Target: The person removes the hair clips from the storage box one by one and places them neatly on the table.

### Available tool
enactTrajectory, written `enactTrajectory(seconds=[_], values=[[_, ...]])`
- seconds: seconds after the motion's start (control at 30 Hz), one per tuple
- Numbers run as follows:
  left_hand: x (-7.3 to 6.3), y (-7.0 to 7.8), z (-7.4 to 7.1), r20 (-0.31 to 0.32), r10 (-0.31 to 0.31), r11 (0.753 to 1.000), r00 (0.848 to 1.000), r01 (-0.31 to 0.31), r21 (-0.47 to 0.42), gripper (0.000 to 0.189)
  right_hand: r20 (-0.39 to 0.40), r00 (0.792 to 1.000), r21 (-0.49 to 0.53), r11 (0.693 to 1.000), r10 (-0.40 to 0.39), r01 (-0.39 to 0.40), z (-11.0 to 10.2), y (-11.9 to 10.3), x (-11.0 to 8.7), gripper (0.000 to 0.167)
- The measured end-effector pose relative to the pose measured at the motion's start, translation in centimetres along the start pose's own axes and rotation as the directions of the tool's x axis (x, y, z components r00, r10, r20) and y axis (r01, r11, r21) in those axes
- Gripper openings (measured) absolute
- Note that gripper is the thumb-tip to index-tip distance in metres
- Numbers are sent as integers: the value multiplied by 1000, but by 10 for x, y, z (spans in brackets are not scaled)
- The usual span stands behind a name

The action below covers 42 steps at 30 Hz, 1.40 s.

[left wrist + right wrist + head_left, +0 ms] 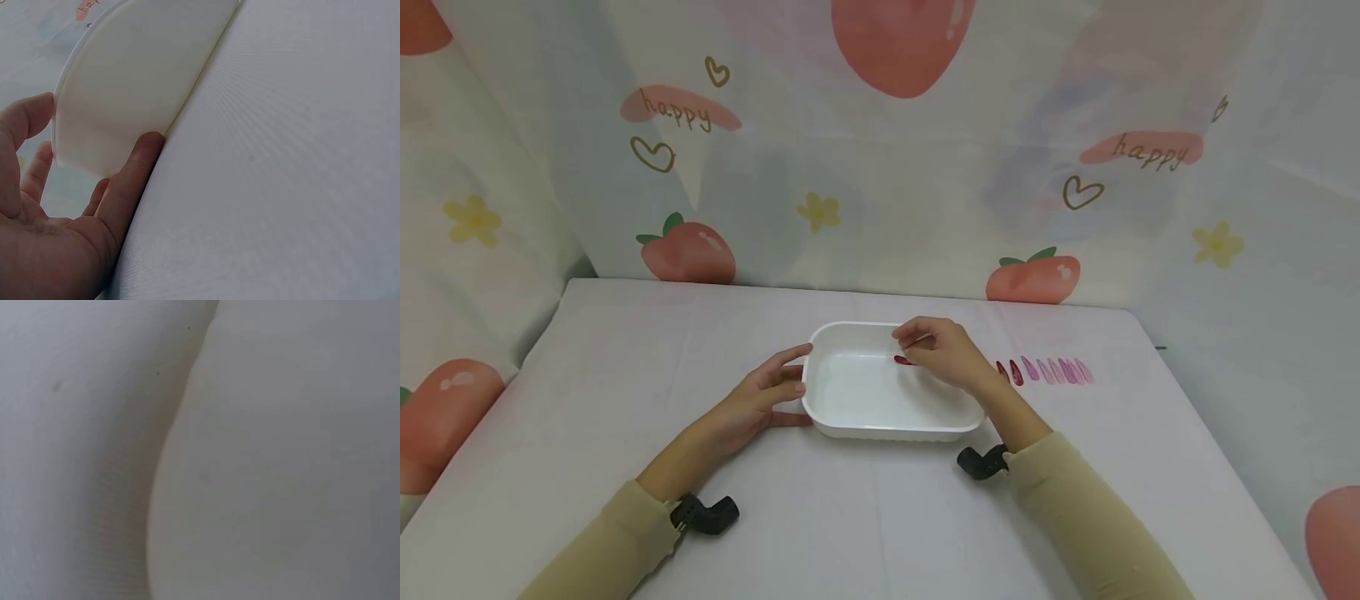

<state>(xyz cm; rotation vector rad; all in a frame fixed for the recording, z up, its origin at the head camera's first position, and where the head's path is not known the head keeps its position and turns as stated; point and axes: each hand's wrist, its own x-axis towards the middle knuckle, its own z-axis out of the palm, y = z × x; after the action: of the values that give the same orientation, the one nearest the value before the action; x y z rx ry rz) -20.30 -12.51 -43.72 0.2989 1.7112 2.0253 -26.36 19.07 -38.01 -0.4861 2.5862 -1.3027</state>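
A white rectangular tray sits on the table, its inside facing up. My left hand touches the tray's left side with spread fingers; in the left wrist view, that hand has fingertips at the rim and a digit against the lower wall. Over the tray's right half, my right hand pinches a small red drop-shaped hair clip. Part of the clip is hidden by the fingers. The right wrist view shows only a blurred pale curved surface, with no hand in it.
Right of the tray lies a row of slim clips: dark red ones nearest the right forearm, then several pink and purple ones. The white-covered table meets a printed cloth backdrop behind.
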Motion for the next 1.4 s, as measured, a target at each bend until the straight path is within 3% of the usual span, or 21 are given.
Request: enactTrajectory(seconds=[0.13,0.27,0.53,1.0,1.17,1.4], values=[[-1,-1,0,-9,-9,1000,1000,9,-1,62,62,998,-100,995,22,-16,4,6,1,32],[0,-1,0,-6,-12,1000,1000,12,-6,61,111,994,-149,989,-8,24,6,11,1,32],[0,-1,0,-5,-8,1000,1000,8,-7,61,135,991,-183,982,-13,37,10,13,3,33],[0,-1,0,1,0,1000,1000,0,2,63,132,989,-368,923,-67,111,16,10,1,27],[0,0,0,5,1,1000,1000,-1,-5,63,135,990,-394,915,-36,87,17,10,1,21],[1,0,0,9,1,1000,1000,-1,-1,63,128,991,-376,926,40,11,17,9,1,23]])
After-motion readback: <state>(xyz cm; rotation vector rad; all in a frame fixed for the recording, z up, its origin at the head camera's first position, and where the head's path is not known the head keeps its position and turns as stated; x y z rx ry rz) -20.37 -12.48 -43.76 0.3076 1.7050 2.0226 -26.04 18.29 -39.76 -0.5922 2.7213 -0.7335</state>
